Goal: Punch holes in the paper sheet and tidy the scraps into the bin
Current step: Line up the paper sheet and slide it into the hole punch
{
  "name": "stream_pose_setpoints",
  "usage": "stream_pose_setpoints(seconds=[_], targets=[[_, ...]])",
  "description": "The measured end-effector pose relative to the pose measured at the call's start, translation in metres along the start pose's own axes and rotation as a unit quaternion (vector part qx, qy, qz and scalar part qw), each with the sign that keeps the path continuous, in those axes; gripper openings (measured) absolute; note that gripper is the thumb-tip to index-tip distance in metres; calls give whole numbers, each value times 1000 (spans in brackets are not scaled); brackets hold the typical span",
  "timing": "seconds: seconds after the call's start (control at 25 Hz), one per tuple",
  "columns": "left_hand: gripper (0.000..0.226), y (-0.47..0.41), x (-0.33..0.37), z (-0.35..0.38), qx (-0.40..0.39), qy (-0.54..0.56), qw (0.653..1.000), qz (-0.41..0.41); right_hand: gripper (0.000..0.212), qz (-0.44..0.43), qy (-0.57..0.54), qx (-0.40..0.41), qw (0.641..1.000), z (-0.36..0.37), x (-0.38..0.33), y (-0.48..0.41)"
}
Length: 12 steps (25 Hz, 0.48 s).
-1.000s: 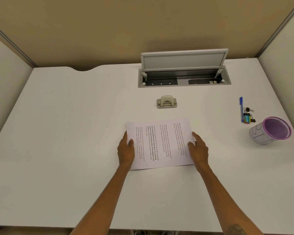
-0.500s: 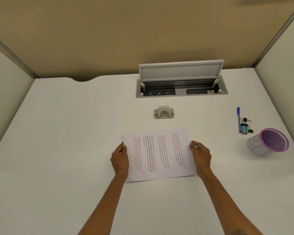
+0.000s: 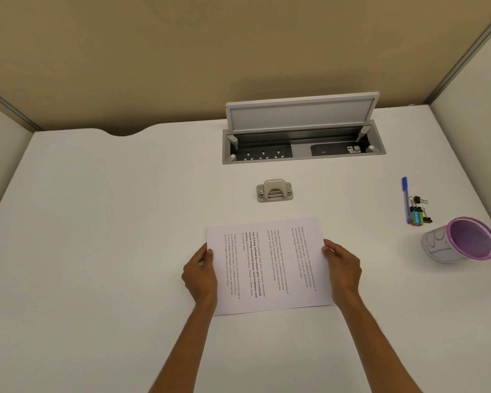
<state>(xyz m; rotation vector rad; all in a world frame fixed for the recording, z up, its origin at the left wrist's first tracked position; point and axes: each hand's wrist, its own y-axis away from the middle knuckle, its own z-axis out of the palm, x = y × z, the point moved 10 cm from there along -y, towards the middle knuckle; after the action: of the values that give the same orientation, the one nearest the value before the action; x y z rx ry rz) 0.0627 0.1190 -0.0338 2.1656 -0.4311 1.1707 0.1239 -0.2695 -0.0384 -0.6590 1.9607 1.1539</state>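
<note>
A printed paper sheet (image 3: pixel 268 265) lies on the white desk (image 3: pixel 97 251), its text running sideways. My left hand (image 3: pixel 200 275) pinches the sheet's left edge and my right hand (image 3: pixel 342 269) pinches its right edge. A small beige hole punch (image 3: pixel 274 190) sits beyond the sheet toward the back, apart from it. A small bin with a purple mesh rim (image 3: pixel 459 241) lies tilted at the right, its mouth facing me.
An open cable tray with a raised lid (image 3: pixel 302 137) is set into the desk behind the punch. A blue pen (image 3: pixel 405 199), binder clips (image 3: pixel 420 207) and a small colourful block lie near the bin. Partition walls enclose three sides.
Both hands shifted from lying flat on the sheet's sides to gripping its left and right edges. The camera view tilted, so everything sits lower in the frame.
</note>
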Motion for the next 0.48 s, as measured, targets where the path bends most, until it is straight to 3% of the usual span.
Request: stream_pose_setpoints(seconds=[0.48], targets=[[30,0,3,2,4,-42,999,26,35,-19,30,6,999,7,-4,6]])
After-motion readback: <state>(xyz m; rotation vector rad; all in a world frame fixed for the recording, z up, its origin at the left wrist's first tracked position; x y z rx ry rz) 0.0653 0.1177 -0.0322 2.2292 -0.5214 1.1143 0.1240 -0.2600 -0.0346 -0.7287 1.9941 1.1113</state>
